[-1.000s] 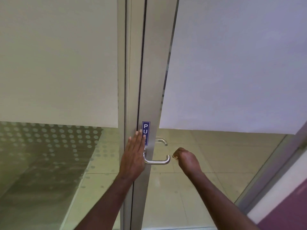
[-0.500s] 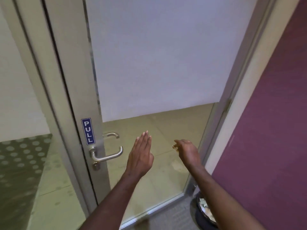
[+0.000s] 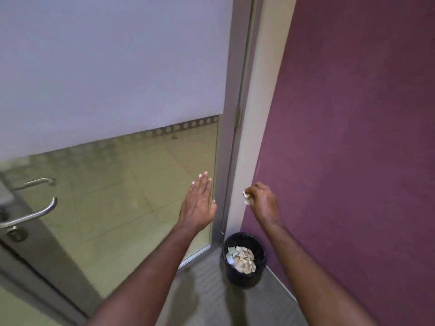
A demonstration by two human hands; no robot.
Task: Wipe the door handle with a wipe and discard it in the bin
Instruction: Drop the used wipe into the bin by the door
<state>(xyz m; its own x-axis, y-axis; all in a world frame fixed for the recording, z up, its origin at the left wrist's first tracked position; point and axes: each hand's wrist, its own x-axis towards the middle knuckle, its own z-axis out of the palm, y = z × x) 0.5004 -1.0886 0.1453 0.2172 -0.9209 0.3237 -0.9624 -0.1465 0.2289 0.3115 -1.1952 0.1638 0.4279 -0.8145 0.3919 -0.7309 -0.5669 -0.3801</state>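
A silver lever door handle point(image 3: 30, 215) sits at the far left on a glass door's metal frame. My right hand point(image 3: 262, 201) is closed on a small crumpled white wipe point(image 3: 246, 197), held in the air in front of the white door jamb, above a black bin point(image 3: 244, 260). The bin stands on the floor in the corner and holds crumpled paper. My left hand point(image 3: 199, 204) is open and flat, fingers together, raised in front of the door's glass with nothing in it, well to the right of the handle.
The glass door point(image 3: 117, 90) has a frosted upper panel and a clear lower pane. A purple wall point(image 3: 353, 137) fills the right side. Grey carpet point(image 3: 207, 297) covers the floor around the bin.
The view has swung right, away from the handle, so the bin is now fully in sight. My left hand came off the door frame. My right hand, still holding the wipe, moved right over the bin.
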